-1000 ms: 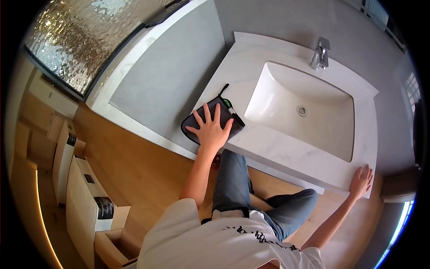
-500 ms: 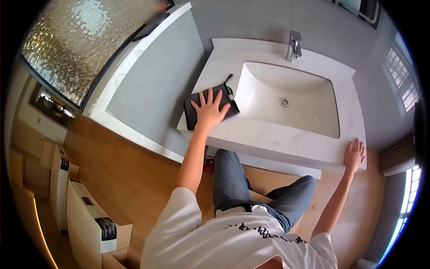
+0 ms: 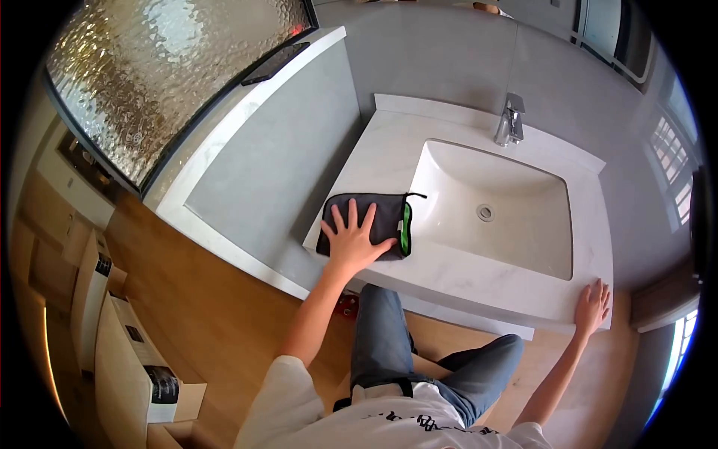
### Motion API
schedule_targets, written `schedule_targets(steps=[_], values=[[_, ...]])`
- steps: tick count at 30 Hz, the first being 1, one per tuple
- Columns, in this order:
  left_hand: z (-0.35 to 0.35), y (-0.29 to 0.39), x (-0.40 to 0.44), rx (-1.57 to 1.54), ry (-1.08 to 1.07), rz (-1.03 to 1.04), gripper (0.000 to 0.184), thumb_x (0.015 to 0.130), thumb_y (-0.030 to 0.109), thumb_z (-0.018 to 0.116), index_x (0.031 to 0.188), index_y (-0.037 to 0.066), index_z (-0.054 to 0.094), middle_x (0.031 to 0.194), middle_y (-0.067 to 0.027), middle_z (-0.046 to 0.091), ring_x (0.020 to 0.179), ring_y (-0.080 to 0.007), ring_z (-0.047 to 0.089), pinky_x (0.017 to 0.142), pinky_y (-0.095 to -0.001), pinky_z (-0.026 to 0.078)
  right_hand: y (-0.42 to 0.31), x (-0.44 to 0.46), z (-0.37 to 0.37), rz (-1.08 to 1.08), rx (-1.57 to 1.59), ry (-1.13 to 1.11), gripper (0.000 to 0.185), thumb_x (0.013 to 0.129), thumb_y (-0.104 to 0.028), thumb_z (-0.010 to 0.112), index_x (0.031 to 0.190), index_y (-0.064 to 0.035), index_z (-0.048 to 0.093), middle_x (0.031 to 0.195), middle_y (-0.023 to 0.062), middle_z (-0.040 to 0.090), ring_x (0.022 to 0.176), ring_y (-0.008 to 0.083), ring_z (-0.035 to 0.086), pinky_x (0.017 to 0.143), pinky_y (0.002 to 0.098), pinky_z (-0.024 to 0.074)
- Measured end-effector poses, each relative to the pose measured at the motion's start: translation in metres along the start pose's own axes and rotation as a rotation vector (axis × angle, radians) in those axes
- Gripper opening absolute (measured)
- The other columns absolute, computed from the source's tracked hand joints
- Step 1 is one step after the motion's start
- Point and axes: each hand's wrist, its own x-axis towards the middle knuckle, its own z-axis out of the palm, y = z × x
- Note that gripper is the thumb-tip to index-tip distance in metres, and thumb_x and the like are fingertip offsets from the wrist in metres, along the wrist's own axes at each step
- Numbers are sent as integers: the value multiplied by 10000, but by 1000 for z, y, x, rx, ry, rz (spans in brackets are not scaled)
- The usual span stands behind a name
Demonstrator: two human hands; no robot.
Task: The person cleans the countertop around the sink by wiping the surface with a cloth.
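Observation:
A dark grey zip pouch [image 3: 385,206] with a green inner edge and a black pull strap lies on the left part of the white marble counter [image 3: 479,288]. My left hand [image 3: 351,243] rests flat on top of it, fingers spread. The pouch's right side is by the rim of the white sink [image 3: 516,217]. At the counter's front right corner, my right hand [image 3: 593,305] lies on the edge with its fingers stretched out and nothing in it.
A chrome faucet [image 3: 511,120] stands behind the sink. A dark flat object [image 3: 275,63] lies on the ledge [image 3: 254,105] beside textured glass at the upper left. Long cartons [image 3: 123,367] stand on the wooden floor at the lower left.
The pouch has turned under my left hand, so its strap now points right, toward the sink. My right hand remains at the counter corner. The camera view has shifted.

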Motion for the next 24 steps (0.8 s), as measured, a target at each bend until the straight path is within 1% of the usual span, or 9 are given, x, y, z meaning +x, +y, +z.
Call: schedule_targets(steps=[2,4,7,8,15,18,19,20,24], values=[[-4,-2,29,8,-71,64,942,784,695,586,1532,238,242,1595,-204,115,1431,-526,54,1059,-738,53,1,0,0,3,-3,-2,540,965,-433,420,1457,-212,421,1554,43,333,1456,219,244,1172,467,170],[-2,-3,62,6,-103,93,969,763,726,583,1533,248,240,1595,-204,113,1434,-520,47,1067,-729,37,0,1,2,9,-12,4,539,965,-432,420,1457,-211,421,1554,39,333,1455,218,249,1173,467,167],[7,3,113,-25,-77,86,986,745,768,565,1528,253,258,1596,-200,117,1439,-509,39,1075,-721,14,1,1,3,17,2,11,526,968,-409,427,1454,-209,426,1553,39,335,1454,218,251,1175,463,163],[12,4,132,-70,-37,108,995,734,781,559,1519,234,289,1592,-208,129,1433,-528,32,1045,-754,5,4,1,5,7,10,21,521,968,-400,431,1453,-209,428,1552,39,336,1454,219,251,1175,461,162],[17,39,240,-18,-17,-25,963,766,817,467,1526,261,269,1602,-151,146,1456,-465,47,1096,-702,33,3,-2,1,6,12,15,511,970,-378,438,1448,-197,433,1551,48,339,1456,224,246,1178,456,156],[23,49,282,-33,15,-65,954,772,814,458,1526,261,273,1602,-144,154,1456,-462,55,1099,-696,36,3,-4,-2,8,12,18,503,974,-358,434,1445,-182,437,1550,55,340,1456,223,247,1179,446,156],[26,52,294,-56,57,-66,939,769,810,464,1517,266,302,1590,-173,183,1446,-487,70,1094,-703,24,3,-5,-3,-2,34,18,500,972,-344,436,1442,-173,439,1547,61,344,1454,228,250,1180,444,156],[29,54,305,-54,68,-85,923,793,783,448,1520,234,300,1585,-172,201,1444,-484,90,1088,-710,38,4,-6,-4,-12,54,17,497,970,-330,438,1439,-165,442,1544,67,347,1453,233,252,1180,442,155],[48,74,342,9,238,-359,861,883,646,397,1517,77,276,1570,-199,224,1413,-531,134,1071,-728,66,4,-10,-4,-14,39,30,497,963,-308,447,1434,-153,445,1536,85,356,1449,249,257,1182,449,150]])
